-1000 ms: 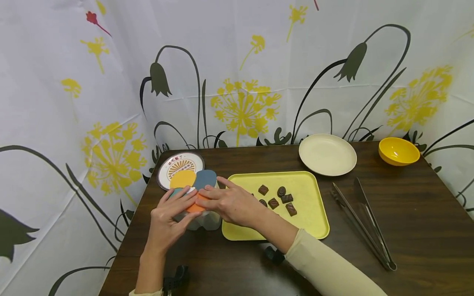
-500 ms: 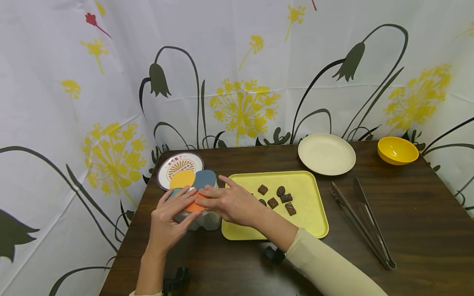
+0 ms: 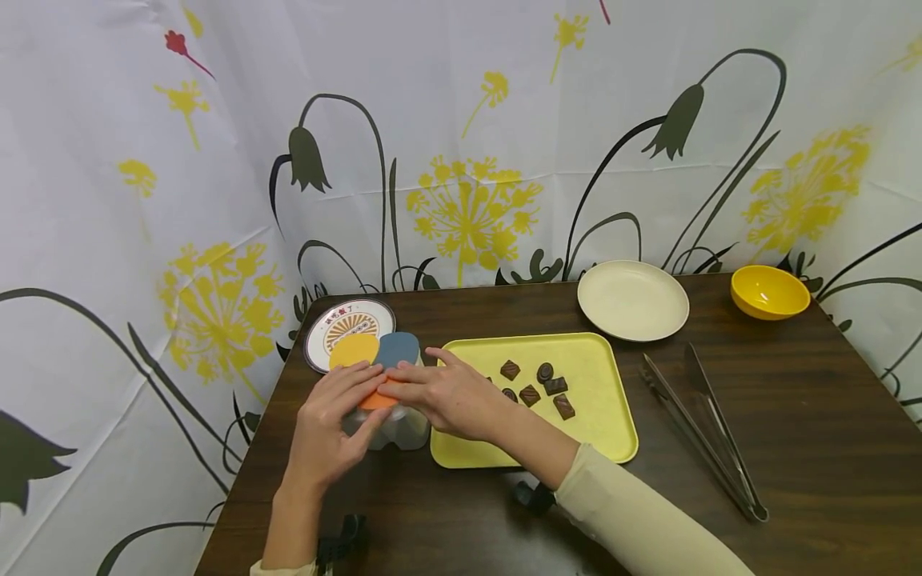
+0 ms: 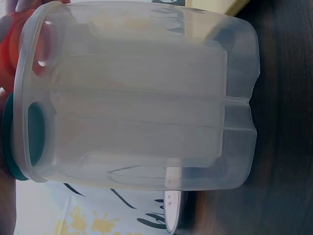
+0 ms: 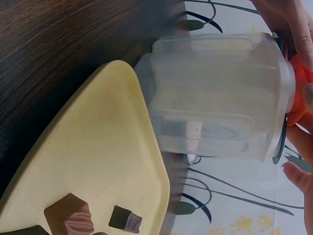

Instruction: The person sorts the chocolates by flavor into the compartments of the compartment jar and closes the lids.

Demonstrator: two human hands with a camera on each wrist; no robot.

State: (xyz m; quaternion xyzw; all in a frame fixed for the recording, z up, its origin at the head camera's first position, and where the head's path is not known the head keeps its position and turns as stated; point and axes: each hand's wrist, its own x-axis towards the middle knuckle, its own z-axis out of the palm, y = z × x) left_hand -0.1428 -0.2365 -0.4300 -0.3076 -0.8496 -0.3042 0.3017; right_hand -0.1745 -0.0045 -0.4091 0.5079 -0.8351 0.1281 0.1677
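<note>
A translucent plastic container [image 3: 409, 430] with yellow [image 3: 353, 350], blue [image 3: 398, 350] and orange [image 3: 376, 400] flap lids stands at the table's left. A teal lid [image 4: 9, 142] shows in the left wrist view, while my left hand covers it from above. That left hand [image 3: 326, 420] lies over the near left of the top, its fingertips on the orange lid and thumb at the near edge. From the right, my right hand [image 3: 454, 400] touches the same lid with extended fingers, the little finger held apart. Its thumb is hidden. Inside, the container looks empty through its walls.
Right beside the container lies a yellow tray [image 3: 598, 424] with several chocolates [image 3: 529, 395]. Metal tongs [image 3: 713, 440] rest to its right. Behind are a cream plate [image 3: 634, 300], a yellow bowl [image 3: 771, 294] and a patterned plate [image 3: 382, 316].
My left fingers have drawn together and shifted slightly right, covering the teal lid that showed earlier. The right hand stays in nearly the same place on the orange lid.
</note>
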